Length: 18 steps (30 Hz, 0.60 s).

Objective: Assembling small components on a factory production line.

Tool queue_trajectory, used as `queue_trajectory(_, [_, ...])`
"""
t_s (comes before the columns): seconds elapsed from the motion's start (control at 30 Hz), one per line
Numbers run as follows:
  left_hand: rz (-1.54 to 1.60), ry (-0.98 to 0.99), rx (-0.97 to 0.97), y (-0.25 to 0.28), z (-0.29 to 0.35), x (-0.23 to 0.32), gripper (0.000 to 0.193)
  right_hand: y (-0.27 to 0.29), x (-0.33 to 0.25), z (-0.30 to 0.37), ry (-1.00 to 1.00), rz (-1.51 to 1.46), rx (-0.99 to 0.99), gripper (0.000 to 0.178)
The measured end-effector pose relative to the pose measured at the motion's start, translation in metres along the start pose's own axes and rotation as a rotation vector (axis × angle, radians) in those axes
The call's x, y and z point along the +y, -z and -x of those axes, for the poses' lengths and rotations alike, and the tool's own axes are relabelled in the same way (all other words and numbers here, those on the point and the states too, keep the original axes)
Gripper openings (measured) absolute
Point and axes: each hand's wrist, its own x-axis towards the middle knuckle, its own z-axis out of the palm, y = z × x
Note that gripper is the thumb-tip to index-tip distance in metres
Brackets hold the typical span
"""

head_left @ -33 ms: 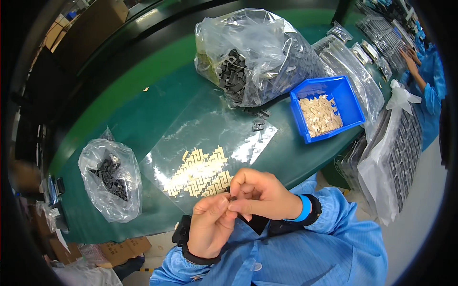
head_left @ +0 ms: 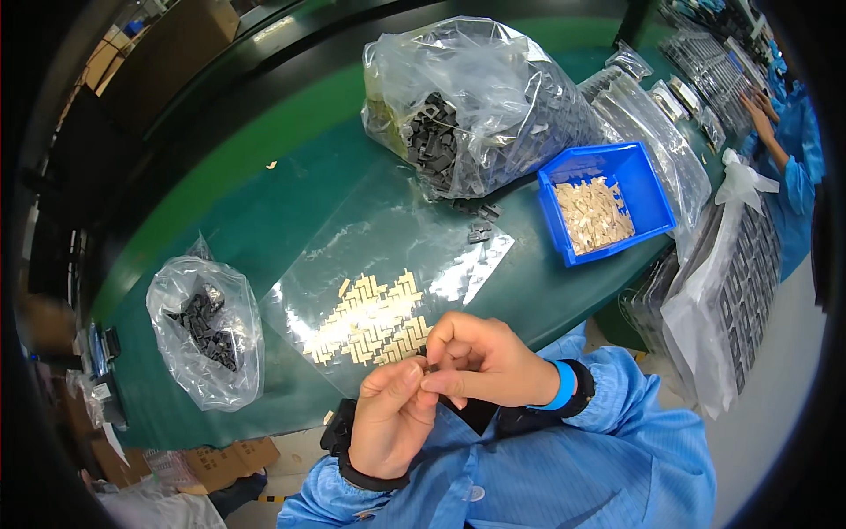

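Observation:
My left hand [head_left: 394, 414] and my right hand [head_left: 480, 360] meet at the table's near edge. Their fingertips pinch a small dark plastic part [head_left: 432, 368] between them, mostly covered by the fingers. Just beyond lie rows of small cream-coloured strips [head_left: 370, 317] on a clear plastic sheet [head_left: 348, 238]. One pale piece [head_left: 329, 417] shows by my left wrist.
A large clear bag [head_left: 476, 106] of black parts stands at the back, a few loose parts [head_left: 479, 231] before it. The blue bin [head_left: 652, 198] holds pale scraps. A smaller bag [head_left: 207, 353] of black parts sits left. Another person's hand [head_left: 760, 115] is far right.
The pale piece by my left wrist shows now and did not before. The view has shifted very slightly; both hands keep the same pinch.

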Motion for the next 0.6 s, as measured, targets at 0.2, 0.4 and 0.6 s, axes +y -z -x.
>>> queue_trajectory(0.2, [0.144, -0.016, -0.018, -0.0041, 0.0026, -0.0017, 0.022, 0.0003, 0.0041, -0.0044, 0.031, -0.081, -0.051, 0.016])
queue_trajectory(0.4, [0.030, -0.050, 0.000, -0.0067, -0.0006, -0.0006, 0.024, 0.0004, 0.0027, -0.0064, 0.066, -0.106, 0.039, 0.014])
queue_trajectory(0.6, [0.081, 0.002, 0.080, -0.0020, 0.0017, 0.0016, 0.019, 0.0007, -0.0004, -0.0052, 0.045, -0.002, 0.070, 0.014])
